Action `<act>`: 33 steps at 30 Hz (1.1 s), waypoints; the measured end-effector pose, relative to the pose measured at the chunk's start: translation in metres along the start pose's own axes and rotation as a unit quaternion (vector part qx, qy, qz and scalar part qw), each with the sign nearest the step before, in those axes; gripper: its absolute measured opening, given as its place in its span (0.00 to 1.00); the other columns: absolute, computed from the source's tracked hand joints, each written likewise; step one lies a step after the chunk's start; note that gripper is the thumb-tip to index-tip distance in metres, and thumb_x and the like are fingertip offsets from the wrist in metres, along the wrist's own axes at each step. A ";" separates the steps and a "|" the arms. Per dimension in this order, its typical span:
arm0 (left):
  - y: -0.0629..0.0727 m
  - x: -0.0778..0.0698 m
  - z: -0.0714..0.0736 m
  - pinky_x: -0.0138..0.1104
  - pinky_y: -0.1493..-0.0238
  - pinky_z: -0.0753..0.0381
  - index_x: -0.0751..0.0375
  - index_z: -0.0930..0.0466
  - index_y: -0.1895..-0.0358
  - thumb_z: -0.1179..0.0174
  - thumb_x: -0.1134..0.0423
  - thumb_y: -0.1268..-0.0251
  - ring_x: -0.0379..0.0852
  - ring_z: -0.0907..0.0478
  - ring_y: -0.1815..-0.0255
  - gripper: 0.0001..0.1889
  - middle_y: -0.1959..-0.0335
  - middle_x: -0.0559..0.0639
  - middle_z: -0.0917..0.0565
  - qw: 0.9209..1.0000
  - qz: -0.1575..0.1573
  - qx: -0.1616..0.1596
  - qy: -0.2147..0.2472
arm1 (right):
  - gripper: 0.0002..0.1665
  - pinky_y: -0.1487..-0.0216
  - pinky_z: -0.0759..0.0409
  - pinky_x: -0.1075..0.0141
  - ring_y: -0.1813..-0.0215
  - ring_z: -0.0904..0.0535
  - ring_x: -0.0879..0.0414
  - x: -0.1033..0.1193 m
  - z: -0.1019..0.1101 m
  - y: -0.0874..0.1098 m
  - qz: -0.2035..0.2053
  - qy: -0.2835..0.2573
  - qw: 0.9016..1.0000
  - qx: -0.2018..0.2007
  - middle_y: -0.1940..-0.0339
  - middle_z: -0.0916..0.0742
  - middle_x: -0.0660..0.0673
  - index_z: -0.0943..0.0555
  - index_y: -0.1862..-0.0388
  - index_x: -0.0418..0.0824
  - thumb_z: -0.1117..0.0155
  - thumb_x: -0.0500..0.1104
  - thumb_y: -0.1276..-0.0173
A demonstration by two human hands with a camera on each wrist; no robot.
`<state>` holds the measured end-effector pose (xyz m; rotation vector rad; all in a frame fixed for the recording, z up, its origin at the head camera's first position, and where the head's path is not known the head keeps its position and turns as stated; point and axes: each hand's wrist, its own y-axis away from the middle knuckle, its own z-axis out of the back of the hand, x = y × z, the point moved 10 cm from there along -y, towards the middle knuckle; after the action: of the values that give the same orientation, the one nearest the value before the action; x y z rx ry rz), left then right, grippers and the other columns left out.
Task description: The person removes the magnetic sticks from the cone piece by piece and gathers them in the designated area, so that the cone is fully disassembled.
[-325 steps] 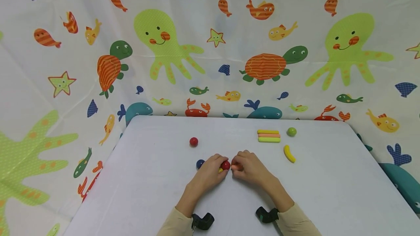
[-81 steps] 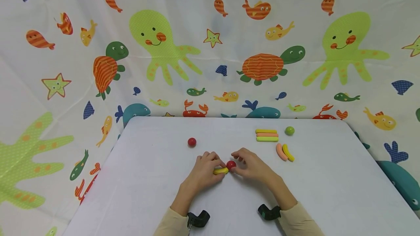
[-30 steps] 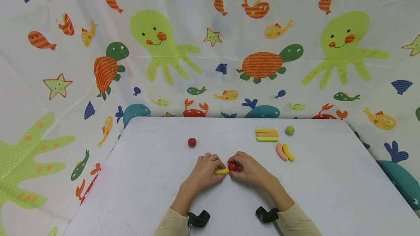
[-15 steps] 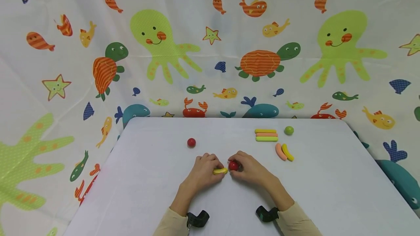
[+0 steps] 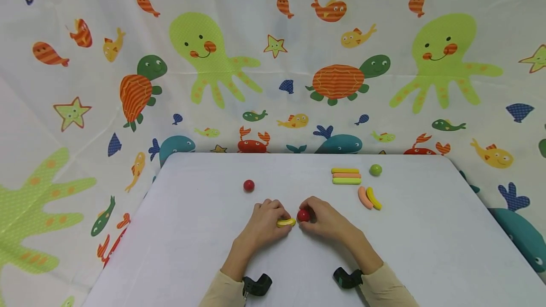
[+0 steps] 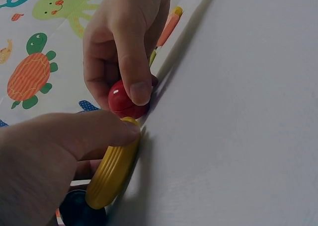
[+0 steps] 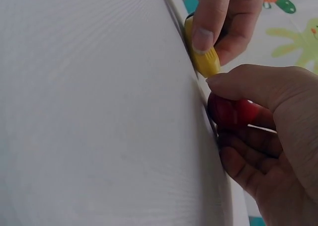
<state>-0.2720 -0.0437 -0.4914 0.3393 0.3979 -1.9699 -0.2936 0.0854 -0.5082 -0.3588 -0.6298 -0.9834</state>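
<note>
My left hand (image 5: 268, 221) pinches a yellow curved piece (image 5: 286, 222), ridged along its length in the left wrist view. Thumb and fingers of my right hand (image 5: 326, 219) hold a glossy red ball (image 5: 303, 215) just to the right of that piece's end. In the left wrist view the ball sits right at the piece's tip. A dark blue ball (image 6: 82, 210) shows there by the piece's other end, close to my left fingers; the left hand hides it in the head view.
Another red ball (image 5: 249, 185) lies at the back left of the white table (image 5: 192, 250). At the back right are three straight sticks (image 5: 346, 176), a green ball (image 5: 376, 170), a pink curved piece (image 5: 365, 198) and a yellow curved piece (image 5: 374, 198). A printed sea-animal cloth hangs behind.
Since the oldest frame, the pink curved piece has come to lie by the yellow one at right, and the held red ball has passed to my right hand. Lately the hands barely move.
</note>
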 end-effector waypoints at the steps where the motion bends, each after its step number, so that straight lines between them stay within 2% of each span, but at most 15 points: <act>1: -0.001 0.001 0.000 0.42 0.52 0.31 0.49 0.12 0.61 0.32 0.52 0.40 0.43 0.27 0.54 0.08 0.60 0.42 0.19 1.000 -0.001 0.000 0.000 | 0.22 0.50 0.18 0.66 0.55 0.24 0.61 0.000 0.000 -0.001 0.001 0.002 1.000 -0.001 0.55 0.18 0.53 0.23 0.48 0.45 0.26 0.45 0.39; 12: -0.012 0.011 0.005 0.44 0.49 0.30 0.49 0.11 0.61 0.32 0.52 0.40 0.43 0.27 0.54 0.08 0.60 0.42 0.19 1.000 -0.009 0.005 0.008 | 0.22 0.53 0.20 0.70 0.57 0.24 0.63 0.003 0.006 -0.014 0.023 0.014 1.000 -0.013 0.57 0.18 0.54 0.21 0.47 0.45 0.26 0.47 0.38; 23: -0.022 0.022 0.008 0.46 0.48 0.30 0.49 0.11 0.60 0.32 0.51 0.40 0.43 0.27 0.53 0.09 0.60 0.43 0.19 1.000 -0.017 0.017 0.009 | 0.21 0.53 0.20 0.71 0.57 0.24 0.64 0.000 0.006 -0.026 0.001 0.018 1.000 -0.023 0.57 0.18 0.55 0.21 0.47 0.46 0.27 0.47 0.38; 28: -0.026 0.025 0.011 0.44 0.50 0.31 0.48 0.11 0.61 0.32 0.51 0.40 0.43 0.27 0.55 0.08 0.61 0.42 0.19 0.999 -0.031 0.007 0.006 | 0.20 0.54 0.19 0.70 0.57 0.23 0.63 0.002 0.009 -0.031 0.005 0.015 0.999 -0.030 0.57 0.18 0.54 0.21 0.49 0.44 0.26 0.46 0.38; 33: -0.030 0.024 0.010 0.44 0.51 0.30 0.48 0.11 0.61 0.32 0.51 0.40 0.42 0.26 0.55 0.08 0.61 0.42 0.19 1.000 -0.030 0.001 0.004 | 0.20 0.54 0.19 0.69 0.57 0.23 0.63 -0.002 0.011 -0.035 0.012 0.017 1.000 -0.022 0.57 0.18 0.54 0.21 0.49 0.44 0.27 0.46 0.38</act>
<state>-0.3101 -0.0561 -0.4881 0.3393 0.4163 -2.0285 -0.3277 0.0750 -0.5007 -0.3876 -0.5724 -0.9806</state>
